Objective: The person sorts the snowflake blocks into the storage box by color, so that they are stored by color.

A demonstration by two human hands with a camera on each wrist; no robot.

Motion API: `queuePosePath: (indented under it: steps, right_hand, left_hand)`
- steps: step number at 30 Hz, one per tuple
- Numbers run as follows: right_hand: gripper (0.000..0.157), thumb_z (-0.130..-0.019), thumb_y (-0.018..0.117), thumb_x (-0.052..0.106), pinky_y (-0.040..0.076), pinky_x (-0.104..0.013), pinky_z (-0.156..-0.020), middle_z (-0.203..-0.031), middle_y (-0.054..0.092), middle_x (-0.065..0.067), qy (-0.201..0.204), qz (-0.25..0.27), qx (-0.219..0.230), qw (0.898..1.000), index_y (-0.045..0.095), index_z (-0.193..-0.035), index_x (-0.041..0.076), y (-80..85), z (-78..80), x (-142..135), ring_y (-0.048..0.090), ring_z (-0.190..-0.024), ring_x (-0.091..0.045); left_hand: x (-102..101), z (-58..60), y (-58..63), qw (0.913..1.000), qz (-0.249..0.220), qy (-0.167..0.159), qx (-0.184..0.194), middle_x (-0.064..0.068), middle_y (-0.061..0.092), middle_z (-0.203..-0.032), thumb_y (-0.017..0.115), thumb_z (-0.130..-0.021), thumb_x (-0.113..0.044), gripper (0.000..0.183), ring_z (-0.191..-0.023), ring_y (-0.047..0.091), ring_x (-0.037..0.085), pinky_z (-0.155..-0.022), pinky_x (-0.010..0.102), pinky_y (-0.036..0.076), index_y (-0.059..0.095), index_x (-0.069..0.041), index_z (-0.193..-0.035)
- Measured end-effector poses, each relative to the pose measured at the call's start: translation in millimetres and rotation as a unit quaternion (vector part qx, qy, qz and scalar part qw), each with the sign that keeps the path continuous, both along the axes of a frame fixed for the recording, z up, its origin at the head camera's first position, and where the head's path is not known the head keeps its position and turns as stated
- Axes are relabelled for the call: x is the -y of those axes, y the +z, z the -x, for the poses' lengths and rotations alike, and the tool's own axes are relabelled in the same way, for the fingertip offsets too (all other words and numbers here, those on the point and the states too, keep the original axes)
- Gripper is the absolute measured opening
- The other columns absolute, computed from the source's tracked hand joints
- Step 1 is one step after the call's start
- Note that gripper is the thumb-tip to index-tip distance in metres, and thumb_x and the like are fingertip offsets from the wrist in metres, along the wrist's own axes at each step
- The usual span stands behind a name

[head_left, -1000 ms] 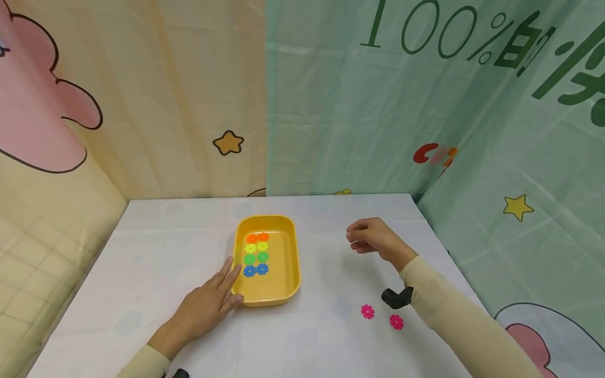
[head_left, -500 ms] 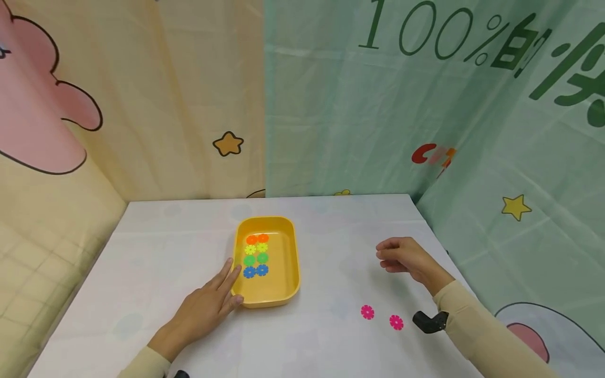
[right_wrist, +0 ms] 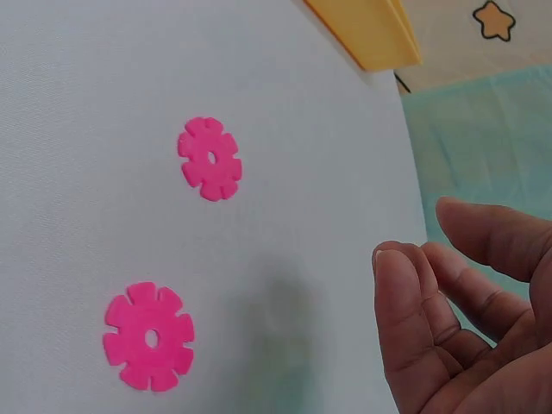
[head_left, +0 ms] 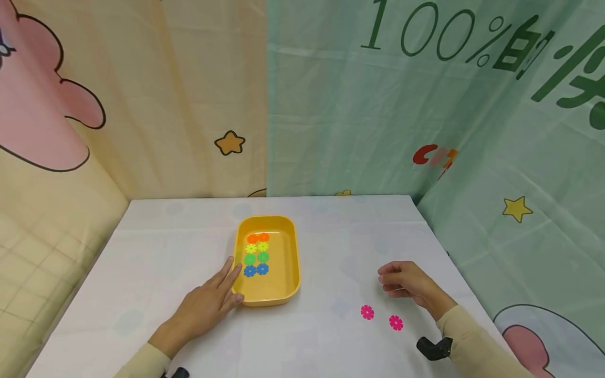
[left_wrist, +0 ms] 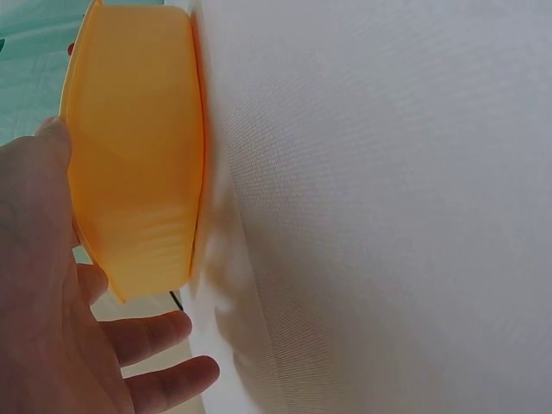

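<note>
A yellow tray (head_left: pixel 279 283) stands on the white-covered table. My left hand (head_left: pixel 200 310) rests against its left rim with fingers extended; in the left wrist view, the thumb and fingertips touch the tray's edge (left_wrist: pixel 138 155). Inside lie paired notched plastic discs: orange (head_left: pixel 263 237), yellow (head_left: pixel 263 246), green (head_left: pixel 263 256) and blue (head_left: pixel 262 269). On the table to the right are two pink notched discs, one nearer the tray (head_left: pixel 367 312) and another (head_left: pixel 396 323) beside it. My right hand (head_left: pixel 416 286) hovers just beyond them, fingers loosely bent, holding nothing.
The white tabletop (head_left: pixel 321 336) extends around the tray. Printed curtains hang behind and at the sides, one cream (head_left: pixel 189 105) and one green (head_left: pixel 331 115). A black wrist-worn device (head_left: pixel 434 348) sits at the right sleeve.
My right hand has moved right and then toward the front of the table, closer to the pink discs. The left hand, tray and discs have stayed in place.
</note>
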State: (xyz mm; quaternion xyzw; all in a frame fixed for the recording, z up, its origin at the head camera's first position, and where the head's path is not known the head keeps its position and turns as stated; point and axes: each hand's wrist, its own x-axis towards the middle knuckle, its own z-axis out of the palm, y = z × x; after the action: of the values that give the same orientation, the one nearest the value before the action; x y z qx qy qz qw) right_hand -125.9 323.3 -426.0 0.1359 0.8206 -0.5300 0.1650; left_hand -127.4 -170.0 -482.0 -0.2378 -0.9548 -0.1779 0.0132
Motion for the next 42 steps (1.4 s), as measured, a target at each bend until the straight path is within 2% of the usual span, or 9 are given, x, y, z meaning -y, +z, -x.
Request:
queuePosePath:
  steps: [19, 26, 42]
  right_hand:
    - [0.027, -0.093, 0.068, 0.010, 0.061, -0.037, -0.070, -0.097, 0.069, -0.013, -0.002, -0.014, 0.016, 1.000, 0.066, -0.116, -0.005, -28.7, -15.4, 3, 0.066, -0.082, -0.024]
    - [0.029, -0.093, 0.069, 0.011, 0.061, -0.038, -0.068, -0.092, 0.069, -0.010, 0.014, -0.006, 0.022, 1.000, 0.065, -0.116, -0.006, -31.6, -17.2, 7, 0.067, -0.080, -0.023]
    - [0.025, -0.090, 0.072, 0.007, 0.059, -0.038, -0.065, -0.091, 0.069, -0.008, 0.050, -0.044, 0.009, 0.998, 0.068, -0.111, -0.005, -38.2, -19.5, 13, 0.065, -0.076, -0.021]
  left_hand:
    - [-1, -3.2, 2.0, 1.0000, 0.000, -0.001, 0.005, 0.012, 0.022, -0.169, 0.050, -0.103, -0.055, 0.073, -0.136, 0.052, 0.040, -0.089, 0.059, 0.054, 0.032, -0.015, -0.161]
    - [-2, -1.4, 2.0, 1.0000, 0.002, 0.002, 0.008, 0.011, 0.020, -0.170, 0.050, -0.103, -0.055, 0.073, -0.138, 0.050, 0.040, -0.090, 0.060, 0.054, 0.030, -0.017, -0.162]
    - [-2, -1.0, 2.2, 1.0000, 0.003, 0.001, 0.000, 0.012, 0.021, -0.169, 0.051, -0.103, -0.054, 0.072, -0.137, 0.051, 0.041, -0.089, 0.060, 0.054, 0.032, -0.016, -0.161]
